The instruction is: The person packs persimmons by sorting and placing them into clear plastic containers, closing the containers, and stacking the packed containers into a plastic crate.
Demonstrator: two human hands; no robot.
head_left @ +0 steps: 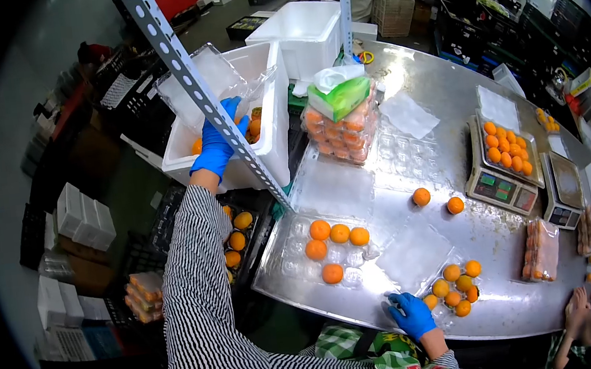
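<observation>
My left hand (216,146), in a blue glove, reaches into a white foam box (275,125) with oranges (254,126) inside; its fingers are partly hidden by a metal post, and what they hold cannot be made out. My right hand (411,314), also gloved, rests at the table's front edge with its fingers apart, beside a clear tray of several oranges (460,287). A clear plastic tray (292,246) between my hands holds several oranges, with some cups unfilled. Two loose oranges (421,196) lie farther back on the metal table (416,240).
The perforated metal post (204,102) slants before my left arm. Stacked orange packs (344,129) carry a green tissue pack (339,99). A scale (501,188) bears a filled tray. Another person's hands (577,312) are at the right edge. A crate of oranges (243,237) stands below my left arm.
</observation>
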